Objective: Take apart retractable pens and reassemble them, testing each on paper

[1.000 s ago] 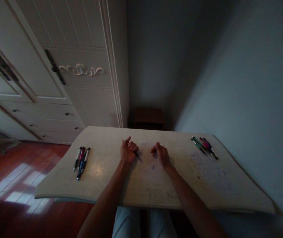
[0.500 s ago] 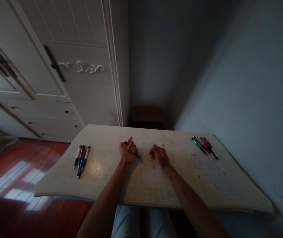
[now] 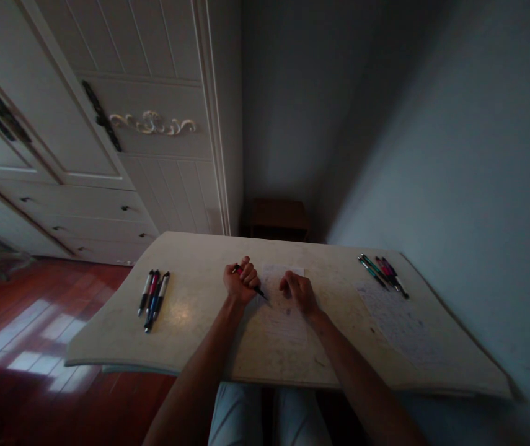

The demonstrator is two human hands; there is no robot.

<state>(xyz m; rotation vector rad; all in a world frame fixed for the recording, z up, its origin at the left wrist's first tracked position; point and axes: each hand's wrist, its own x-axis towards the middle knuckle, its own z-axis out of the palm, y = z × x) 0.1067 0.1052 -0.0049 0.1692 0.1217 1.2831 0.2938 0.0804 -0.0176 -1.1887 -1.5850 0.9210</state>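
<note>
My left hand (image 3: pixel 240 282) is wrapped round a red and black pen (image 3: pixel 260 292), whose tip points down and to the right. Beneath that tip lies a written sheet of paper (image 3: pixel 286 331) on the table. My right hand (image 3: pixel 300 293) rests over this sheet, just right of the pen tip, its fingers curled and pressed together. What those fingers hold, if anything, is hidden. The two hands are apart.
Several pens (image 3: pixel 155 297) lie at the left of the pale table (image 3: pixel 199 254). More pens (image 3: pixel 380 272) lie at the right, above a second written sheet (image 3: pixel 399 322). A white wardrobe (image 3: pixel 167 179) stands beyond the left; a wall (image 3: pixel 455 186) borders the right.
The pen in my left hand has shifted very slightly, its tip a touch to the right. My right hand keeps its place over the paper.
</note>
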